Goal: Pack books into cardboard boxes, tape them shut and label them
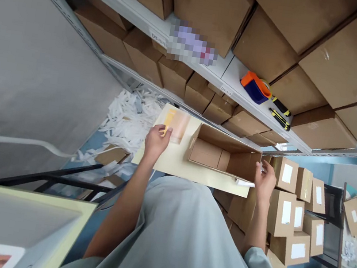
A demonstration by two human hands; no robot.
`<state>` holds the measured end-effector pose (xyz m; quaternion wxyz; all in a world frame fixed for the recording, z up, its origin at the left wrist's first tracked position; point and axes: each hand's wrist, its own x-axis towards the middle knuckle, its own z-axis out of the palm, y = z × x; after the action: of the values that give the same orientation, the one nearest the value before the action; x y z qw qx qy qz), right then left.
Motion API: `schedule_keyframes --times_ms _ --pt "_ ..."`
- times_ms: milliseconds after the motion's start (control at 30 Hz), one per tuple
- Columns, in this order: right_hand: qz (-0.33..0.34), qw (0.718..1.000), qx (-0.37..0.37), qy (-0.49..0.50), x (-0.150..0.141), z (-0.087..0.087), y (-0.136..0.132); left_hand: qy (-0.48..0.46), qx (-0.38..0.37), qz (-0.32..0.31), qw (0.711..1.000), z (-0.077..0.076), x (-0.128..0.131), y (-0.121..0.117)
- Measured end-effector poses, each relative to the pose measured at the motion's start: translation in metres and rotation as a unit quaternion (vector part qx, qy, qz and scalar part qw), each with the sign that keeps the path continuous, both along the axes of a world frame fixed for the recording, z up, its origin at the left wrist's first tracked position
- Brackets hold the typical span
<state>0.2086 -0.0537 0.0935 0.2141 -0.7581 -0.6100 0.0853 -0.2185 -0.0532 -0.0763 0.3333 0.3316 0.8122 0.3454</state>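
Observation:
On a pale yellow work board [174, 162] lies a flat orange-and-beige packet [179, 127]. The curled fingers and thumb of my left hand [157, 143] are closed on the packet's lower left edge. To the right of it, an open, long cardboard box [207, 152] rests on the board, and its visible inside holds nothing. My right hand [265, 179] grips the right end wall of this box, thumb toward me and fingers at the far side. A small white item [245, 184] sticks out along the box's near side, close to my right hand.
Shelves of cardboard boxes [268, 44] rise ahead. On the shelf edge sit an orange-and-blue tape dispenser [255, 87] and black-and-yellow cutters [279, 119]. White paper scraps [130, 118] pile up at left. Labelled cartons [287, 213] are stacked at right.

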Motion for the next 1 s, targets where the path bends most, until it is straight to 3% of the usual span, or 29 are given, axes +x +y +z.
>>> schedule_keyframes --times_ms 100,200,333,400,467,600,733,867,1000 --pt "0.004 0.999 0.003 0.032 -0.027 0.008 -0.014 0.053 -0.084 -0.016 0.995 -0.032 -0.012 0.024" --pt "-0.009 0.999 -0.001 0.043 -0.057 0.012 -0.027 0.076 -0.076 -0.070 0.992 -0.051 0.005 0.050" --pt "-0.027 0.999 0.000 0.032 -0.088 0.017 -0.044 0.123 -0.013 -0.231 0.965 -0.065 0.032 0.076" --pt "-0.028 0.999 -0.003 0.030 -0.097 0.019 -0.053 0.125 -0.001 -0.319 0.940 -0.075 0.034 0.083" --pt "-0.033 0.999 -0.009 0.032 -0.103 0.021 -0.060 0.134 -0.010 -0.367 0.920 -0.087 0.026 0.084" --pt "-0.051 0.998 -0.018 0.033 -0.106 0.019 -0.069 0.163 -0.060 -0.369 0.913 -0.108 0.002 0.081" --pt "-0.055 0.998 -0.014 0.029 -0.110 0.015 -0.067 0.158 -0.089 -0.346 0.921 -0.117 -0.015 0.076" --pt "-0.039 0.999 -0.015 0.024 -0.118 0.017 -0.062 0.144 -0.093 -0.342 0.924 -0.118 -0.012 0.078" --pt "-0.032 0.999 -0.025 0.020 -0.125 0.020 -0.060 0.136 -0.093 -0.353 0.921 -0.117 0.007 0.085"
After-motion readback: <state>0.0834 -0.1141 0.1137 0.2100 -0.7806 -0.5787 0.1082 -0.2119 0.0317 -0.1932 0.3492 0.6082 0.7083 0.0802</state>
